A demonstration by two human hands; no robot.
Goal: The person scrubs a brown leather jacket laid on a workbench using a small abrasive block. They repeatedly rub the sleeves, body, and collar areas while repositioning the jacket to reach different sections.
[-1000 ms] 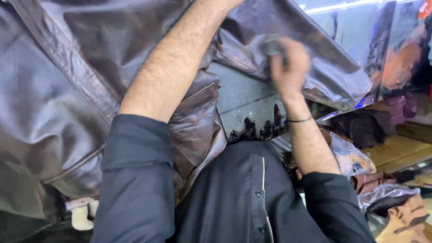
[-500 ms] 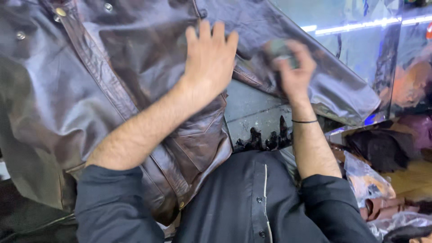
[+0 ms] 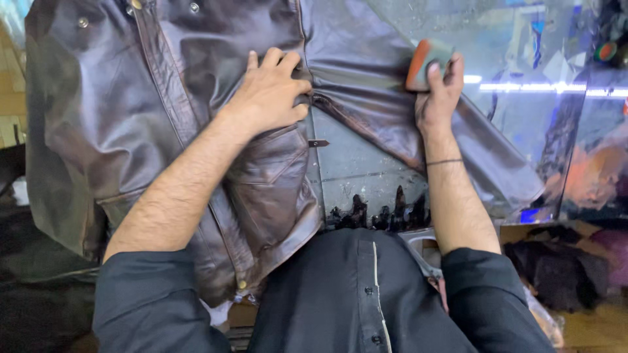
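Note:
A dark brown leather jacket (image 3: 111,111) with metal snap buttons lies spread across a worktable. My left hand (image 3: 271,91) rests on the jacket's middle, fingers curled and gripping a fold of leather near the armpit seam. My right hand (image 3: 439,91) holds a small sponge block (image 3: 424,62), orange on one side and grey-green on the other, pressed against the jacket's sleeve (image 3: 392,124). A thin black band circles my right wrist. Both forearms are bare below rolled dark sleeves.
The grey tabletop (image 3: 356,157) shows between jacket body and sleeve, with black stains along its near edge. A glossy reflective panel (image 3: 549,98) rises at the right. Dark and purple leather pieces (image 3: 569,261) and a plastic bag lie low on the right.
My left hand slid down from flat on the jacket to gripping a fold at its middle. My right hand lifted the sponge slightly higher on the sleeve. The view shifted, showing more of the jacket.

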